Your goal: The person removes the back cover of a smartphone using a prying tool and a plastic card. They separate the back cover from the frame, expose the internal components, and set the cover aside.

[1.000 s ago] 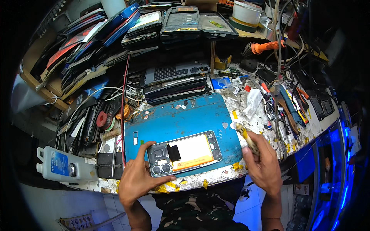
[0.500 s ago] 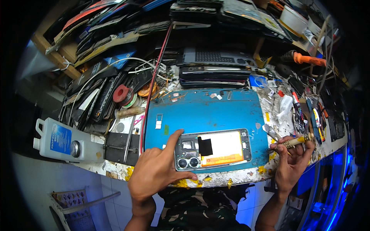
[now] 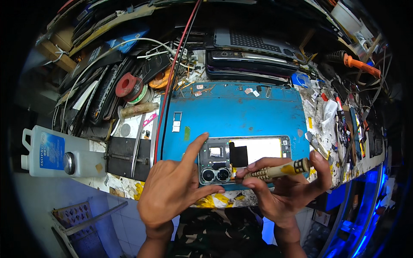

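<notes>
A smartphone with its back off point(image 3: 217, 162) lies on a blue work mat point(image 3: 219, 112), its two round camera lenses at the lower left and a white-and-orange battery point(image 3: 262, 146) partly covered by a black flap point(image 3: 238, 154). My left hand point(image 3: 167, 187) braces the phone's left end, index finger at the upper edge and thumb at the lower one. Between the fingers of my right hand point(image 3: 286, 191) is a slim tool with a beige, dark-ridged handle point(image 3: 277, 170). Its working end points at the phone beside the lenses; my fingers partly hide the tip and the battery's lower part.
At left stands a white jug point(image 3: 53, 150) next to a metal-capped clear bottle point(image 3: 88, 163). Solder spools point(image 3: 129, 86) and a red-black cable point(image 3: 170, 81) border the mat. Stacked phones point(image 3: 249, 66) sit behind; pens and tools point(image 3: 344, 120) crowd the right side.
My right hand has brought the tool leftward from beside the mat to over the phone. The left hand keeps its place at the phone. The whole view has shifted a little.
</notes>
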A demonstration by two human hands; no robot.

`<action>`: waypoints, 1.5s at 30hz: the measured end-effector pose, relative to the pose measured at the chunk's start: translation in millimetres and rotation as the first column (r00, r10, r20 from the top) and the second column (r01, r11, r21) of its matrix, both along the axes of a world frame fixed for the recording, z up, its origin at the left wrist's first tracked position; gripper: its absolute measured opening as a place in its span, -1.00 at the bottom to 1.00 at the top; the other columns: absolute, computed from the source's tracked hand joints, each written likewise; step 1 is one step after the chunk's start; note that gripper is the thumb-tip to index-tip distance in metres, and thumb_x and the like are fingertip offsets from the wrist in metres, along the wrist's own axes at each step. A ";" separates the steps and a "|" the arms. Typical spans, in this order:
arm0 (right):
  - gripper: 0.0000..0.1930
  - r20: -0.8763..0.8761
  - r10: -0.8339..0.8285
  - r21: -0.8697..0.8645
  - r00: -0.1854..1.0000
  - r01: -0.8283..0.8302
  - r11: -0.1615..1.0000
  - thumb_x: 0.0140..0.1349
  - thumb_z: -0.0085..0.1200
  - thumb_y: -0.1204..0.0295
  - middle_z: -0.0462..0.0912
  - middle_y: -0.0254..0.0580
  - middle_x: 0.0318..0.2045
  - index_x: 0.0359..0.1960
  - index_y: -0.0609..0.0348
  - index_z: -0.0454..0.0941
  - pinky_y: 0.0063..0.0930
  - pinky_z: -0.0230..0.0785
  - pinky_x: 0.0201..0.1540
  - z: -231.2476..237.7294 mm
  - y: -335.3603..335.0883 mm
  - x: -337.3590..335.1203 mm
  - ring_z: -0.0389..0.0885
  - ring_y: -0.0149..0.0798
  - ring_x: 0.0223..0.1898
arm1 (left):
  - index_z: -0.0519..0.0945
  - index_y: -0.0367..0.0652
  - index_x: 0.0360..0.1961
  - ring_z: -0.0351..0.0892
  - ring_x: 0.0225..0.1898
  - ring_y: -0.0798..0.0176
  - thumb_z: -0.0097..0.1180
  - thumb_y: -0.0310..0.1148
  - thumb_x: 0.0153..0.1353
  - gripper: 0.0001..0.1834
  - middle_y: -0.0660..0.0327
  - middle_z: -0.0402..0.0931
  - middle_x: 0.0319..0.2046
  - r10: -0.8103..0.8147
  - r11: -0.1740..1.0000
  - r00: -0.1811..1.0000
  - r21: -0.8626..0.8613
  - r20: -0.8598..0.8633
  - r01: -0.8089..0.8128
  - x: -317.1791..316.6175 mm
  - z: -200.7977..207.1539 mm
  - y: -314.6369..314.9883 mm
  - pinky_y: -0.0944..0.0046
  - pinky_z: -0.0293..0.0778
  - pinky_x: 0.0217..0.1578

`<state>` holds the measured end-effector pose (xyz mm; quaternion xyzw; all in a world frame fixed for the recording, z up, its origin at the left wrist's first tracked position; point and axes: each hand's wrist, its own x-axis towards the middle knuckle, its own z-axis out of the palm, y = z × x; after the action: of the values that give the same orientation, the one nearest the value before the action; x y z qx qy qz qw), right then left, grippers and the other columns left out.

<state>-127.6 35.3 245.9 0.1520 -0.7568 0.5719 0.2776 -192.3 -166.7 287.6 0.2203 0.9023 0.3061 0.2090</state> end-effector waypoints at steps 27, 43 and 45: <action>-0.80 -0.005 0.186 0.134 0.983 -0.184 0.974 -0.15 0.39 0.66 0.69 -0.13 -0.43 -0.46 0.18 0.66 -0.39 0.57 -0.39 70.1 -3.0 -12.6 0.70 -0.14 -0.44 | 0.21 -0.32 0.36 0.61 -0.58 -0.02 0.44 0.03 -0.01 0.05 0.11 0.54 -0.69 -0.060 0.998 0.998 0.019 -0.026 0.060 -2.5 -5.3 -4.2 0.05 0.44 -0.51; -0.80 0.015 0.496 -0.055 0.868 -0.495 0.867 -0.03 0.41 0.51 0.55 -0.09 -0.27 -0.38 0.19 0.62 -0.30 0.59 -0.28 54.5 10.5 -28.9 0.66 -0.16 -0.34 | 0.39 -0.23 0.16 0.64 -0.33 0.01 0.41 -0.20 0.04 -0.30 0.04 0.55 -0.21 0.028 0.911 0.932 0.393 -0.361 0.125 14.8 -7.0 5.6 0.13 0.52 -0.35; -0.76 0.019 0.435 -0.073 0.900 -0.432 0.899 -0.08 0.45 0.52 0.56 -0.09 -0.22 -0.33 0.18 0.69 -0.31 0.57 -0.18 51.7 5.1 -25.8 0.66 -0.16 -0.29 | 0.43 -0.24 0.08 0.60 -0.37 0.08 0.41 -0.34 0.02 -0.39 0.06 0.56 -0.14 0.057 0.867 0.928 0.479 -0.369 0.137 17.9 -12.7 10.2 0.20 0.50 -0.37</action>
<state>-153.4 40.4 297.5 0.2971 -0.6891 0.6471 0.1350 -174.3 -156.5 274.9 0.3392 0.8112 0.4758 -0.0224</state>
